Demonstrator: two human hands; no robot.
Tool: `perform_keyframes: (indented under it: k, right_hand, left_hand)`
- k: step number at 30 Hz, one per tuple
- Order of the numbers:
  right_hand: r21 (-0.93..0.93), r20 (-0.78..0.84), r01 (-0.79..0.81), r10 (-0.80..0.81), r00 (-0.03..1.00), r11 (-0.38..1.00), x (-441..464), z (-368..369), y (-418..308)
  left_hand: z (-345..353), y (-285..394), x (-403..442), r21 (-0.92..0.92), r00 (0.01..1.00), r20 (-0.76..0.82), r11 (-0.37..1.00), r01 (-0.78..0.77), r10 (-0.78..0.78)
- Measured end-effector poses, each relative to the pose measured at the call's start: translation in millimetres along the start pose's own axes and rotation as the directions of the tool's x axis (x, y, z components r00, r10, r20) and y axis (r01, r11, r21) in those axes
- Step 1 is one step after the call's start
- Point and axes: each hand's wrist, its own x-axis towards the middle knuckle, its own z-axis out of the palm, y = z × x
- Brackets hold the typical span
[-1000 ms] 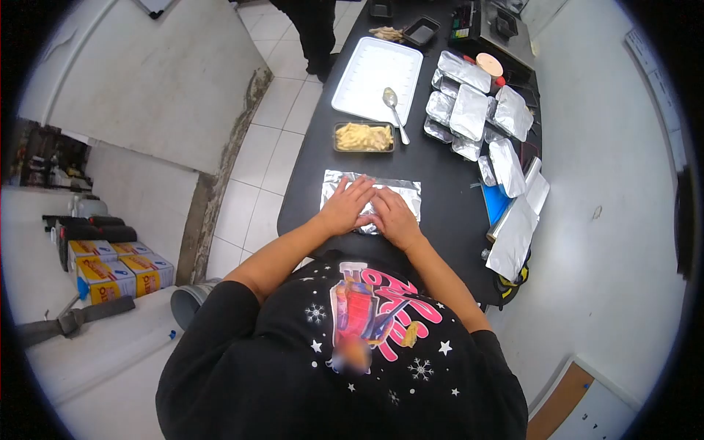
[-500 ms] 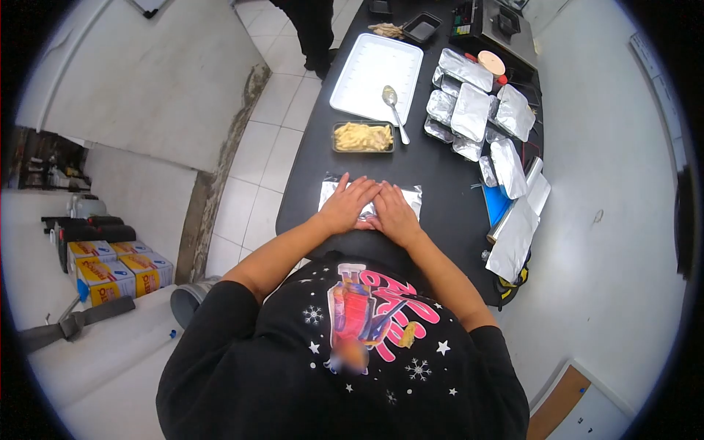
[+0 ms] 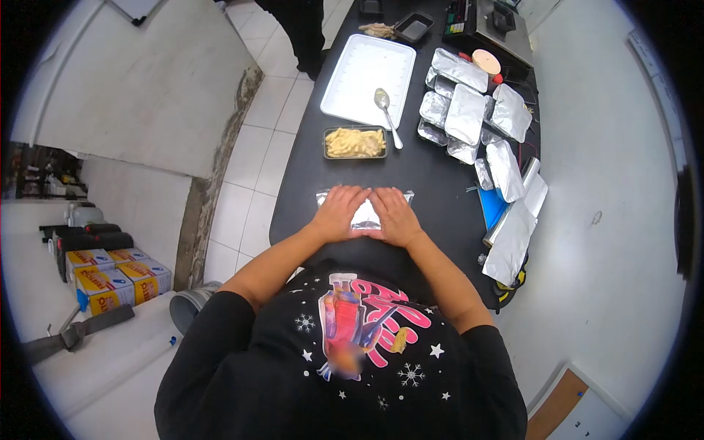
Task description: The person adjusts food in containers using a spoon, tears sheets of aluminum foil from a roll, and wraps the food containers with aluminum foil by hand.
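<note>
My left hand (image 3: 340,213) and my right hand (image 3: 394,215) are on a foil-covered container (image 3: 365,215) at the near end of the black table. They grip it from both sides, thumbs along its near edge, fingers over the top and angled toward each other. Shiny foil shows between the hands and at its far corners; what it covers is hidden. Just beyond is a black tray of pale yellow food strips (image 3: 355,142), uncovered. A metal spoon (image 3: 389,117) rests with its bowl on a large white tray (image 3: 359,70), handle over the rim.
Several foil-covered containers (image 3: 465,114) are piled on the right. Nearer are a foil roll with loose sheets (image 3: 507,246) and a blue item (image 3: 493,207). Black containers (image 3: 414,27) and a scale (image 3: 499,33) stand at the far end. A person's dark-clothed leg (image 3: 301,33) is beyond the table's left edge.
Both hands have moved apart, from nearly meeting over the foil to its left and right sides. More of the foil's middle shows now, and its side flaps stick out less.
</note>
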Motion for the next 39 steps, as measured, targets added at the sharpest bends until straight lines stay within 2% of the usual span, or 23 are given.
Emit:
perform_keyframes:
  k: [2, 5, 8, 11, 20, 23, 26, 32, 35, 38, 39]
  right_hand:
    - [-0.001, 0.031, 0.019, -0.019, 0.999, 1.0, 0.0, -3.1, 3.9]
    - [0.029, -0.012, 0.016, -0.015, 1.0, 0.999, -3.7, 6.4, 12.1]
    - [0.136, 0.046, -0.068, 0.062, 0.997, 0.988, -3.6, 2.9, 13.6]
    - [0.238, 0.046, -0.058, 0.048, 0.998, 0.97, -3.8, 1.7, 19.3]
    - [0.362, -0.042, -0.015, 0.032, 0.999, 0.932, -17.4, 16.1, 36.9]
    - [0.404, -0.085, -0.007, 0.045, 0.995, 0.915, -18.5, 21.1, 39.7]
    - [0.398, -0.077, -0.009, 0.043, 0.996, 0.917, -17.0, 16.3, 38.9]
    - [0.434, -0.087, -0.02, 0.064, 0.994, 0.901, -15.3, 17.0, 44.3]
    - [0.464, -0.056, -0.066, 0.103, 0.993, 0.884, -12.5, -9.8, 35.0]
    - [0.564, -0.043, -0.132, 0.188, 0.981, 0.815, -6.0, -57.7, 19.7]
    - [0.587, -0.066, -0.108, 0.181, 0.981, 0.802, -2.8, -73.8, 15.5]
  left_hand:
    - [-2.9, -1.1, 1.1, -0.042, 1.0, 0.007, 0.999, 0.002, -0.002]
    - [-1.9, -4.6, 0.0, -0.042, 1.0, -0.001, 0.999, -0.006, 0.006]
    - [-1.7, -9.8, -1.8, -0.093, 1.0, 0.008, 0.996, 0.001, -0.001]
    - [0.8, -17.8, -4.7, -0.153, 0.999, -0.019, 0.988, -0.038, 0.036]
    - [14.5, -31.4, -12.0, -0.236, 0.992, -0.11, 0.967, -0.091, 0.066]
    - [15.5, -32.3, -13.9, -0.285, 0.989, -0.141, 0.955, -0.08, 0.041]
    - [18.4, -25.9, -21.4, -0.44, 0.983, -0.117, 0.895, 0.075, -0.14]
    - [20.6, -30.6, -19.1, -0.432, 0.982, -0.103, 0.897, 0.098, -0.156]
    - [1.2, -15.8, -10.8, -0.448, 0.979, -0.113, 0.888, 0.103, -0.171]
    - [-28.4, 1.8, 2.7, -0.456, 0.968, -0.211, 0.89, 0.027, -0.137]
    - [-36.8, 8.4, 10.9, -0.496, 0.956, -0.261, 0.868, -0.012, -0.136]
